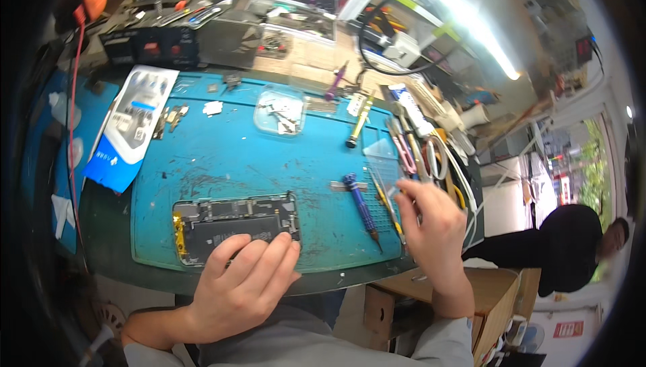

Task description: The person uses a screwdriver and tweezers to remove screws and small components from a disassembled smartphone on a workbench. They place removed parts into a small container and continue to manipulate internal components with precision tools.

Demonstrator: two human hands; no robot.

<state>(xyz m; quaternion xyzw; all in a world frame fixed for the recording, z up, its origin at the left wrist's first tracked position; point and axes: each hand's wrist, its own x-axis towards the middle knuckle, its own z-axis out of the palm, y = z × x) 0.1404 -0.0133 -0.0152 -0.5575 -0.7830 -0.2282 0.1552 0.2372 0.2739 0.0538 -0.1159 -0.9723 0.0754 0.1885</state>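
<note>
An opened phone [232,222] lies on the blue work mat [222,145], its black battery, circuit board and a gold-coloured strip along its left end exposed. My left hand [245,283] rests over its near right part, fingers bent onto the phone and thumb by its near edge. To the right, my right hand [434,232] is raised above the mat's edge, thumb and forefinger pinched together. A small pale bit shows at those fingertips, too small to name. Below and beside them lie a blue screwdriver [362,205] and a thin yellow-and-black tool [388,204].
A clear dish [279,111] of small parts and a yellow-green screwdriver [360,121] are farther back. A blue-and-white package [134,125] lies left. Pink-handled tweezers [404,148] and other tools crowd the right edge. A person in black [568,246] is at far right.
</note>
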